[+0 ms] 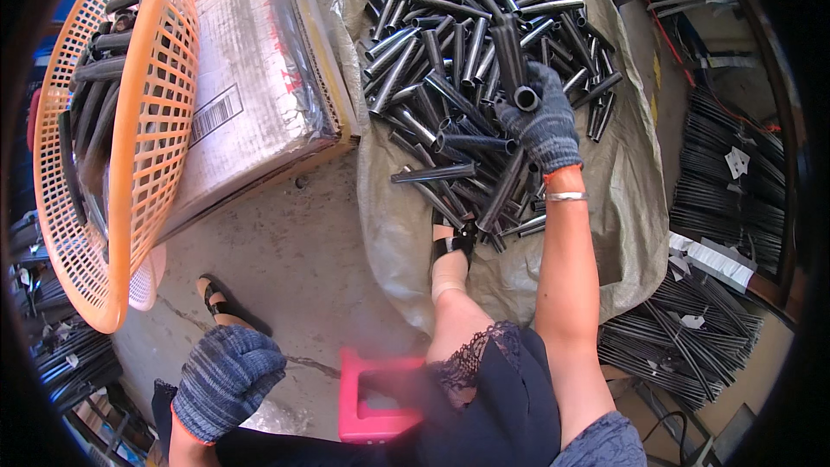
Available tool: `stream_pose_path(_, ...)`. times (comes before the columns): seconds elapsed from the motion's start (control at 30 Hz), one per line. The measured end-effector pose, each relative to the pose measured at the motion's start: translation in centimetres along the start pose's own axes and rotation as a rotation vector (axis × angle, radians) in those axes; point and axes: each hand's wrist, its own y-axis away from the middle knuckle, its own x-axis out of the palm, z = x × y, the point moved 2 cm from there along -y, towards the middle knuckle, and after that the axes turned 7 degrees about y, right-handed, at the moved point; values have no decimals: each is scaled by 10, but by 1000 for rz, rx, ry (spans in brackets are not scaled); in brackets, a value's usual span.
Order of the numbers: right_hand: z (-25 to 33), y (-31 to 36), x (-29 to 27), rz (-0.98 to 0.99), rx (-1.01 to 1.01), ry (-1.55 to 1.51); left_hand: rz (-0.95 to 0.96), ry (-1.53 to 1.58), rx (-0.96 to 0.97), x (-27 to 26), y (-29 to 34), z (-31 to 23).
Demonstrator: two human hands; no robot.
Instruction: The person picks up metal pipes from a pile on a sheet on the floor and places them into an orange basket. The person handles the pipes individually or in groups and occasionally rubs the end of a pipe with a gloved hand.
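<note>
My right hand (546, 121), in a grey knit glove with an orange cuff, is closed round a short black metal tube (510, 56). The tube's round open end faces me. Beneath it spreads a heap of similar black tubes (458, 99), lying crosswise on a greenish woven sheet (622, 233). At the lower left, my left hand (229, 380), gloved the same way, is curled into a fist above my lap, away from the heap. No tube sticks out of it, and its palm side is hidden.
An orange plastic basket (130, 164) with black tubes leans beside a worn cardboard box (251, 69) on the left. A pink stool (350, 398) stands by my legs. Bundles of thin black rods (726, 173) lie along the right, with more at the far left.
</note>
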Motion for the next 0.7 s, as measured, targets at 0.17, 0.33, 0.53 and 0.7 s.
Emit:
stream_pose_path(0.17,39,-10,22,126,-201,251,-14,4,7,1,2,-1)
stream_pose_path(0.33,5,-4,27,-87,-242,43,-25,4,-18,1,3,4)
stream_pose_path(0.53,-198,20,-58,-553,346,-118,-28,11,-8,-10,7,-8)
stream_pose_path(0.7,-289,117,-27,-208,1013,414,-6,-10,-3,-5,8,-3)
